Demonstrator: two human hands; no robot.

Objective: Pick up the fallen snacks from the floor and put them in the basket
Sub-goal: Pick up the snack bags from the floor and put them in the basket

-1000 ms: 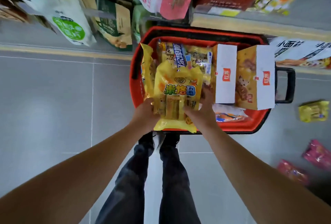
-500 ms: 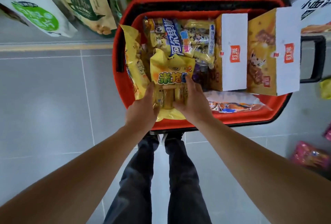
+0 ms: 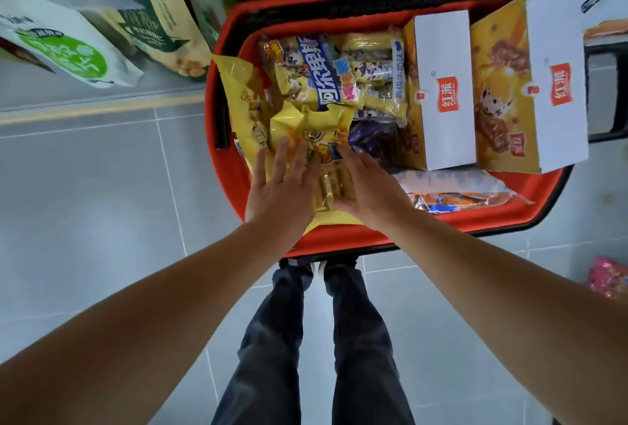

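Observation:
A red basket (image 3: 441, 227) stands on the grey tiled floor right in front of my feet, full of snack packs. A yellow snack bag (image 3: 316, 132) lies on top at its near left side. My left hand (image 3: 280, 183) rests flat on that bag with straight, spread fingers. My right hand (image 3: 367, 187) lies flat on the bag's right side, fingers straight. Neither hand curls around it. Two yellow-and-white boxes (image 3: 441, 91) stand upright in the right half of the basket. A pink snack pack (image 3: 608, 280) lies on the floor at the right edge.
Shelf goods hang over the floor beyond the basket: a white-and-green bag (image 3: 64, 47) and a brown-green bag (image 3: 159, 20) at upper left. The basket's black handle (image 3: 608, 132) sticks out on the right. My legs (image 3: 312, 339) stand behind the basket.
Both hands have lowered the yellow bag into the basket and let go of it; the fingers now lie straight on top of it. The camera has moved closer to the basket.

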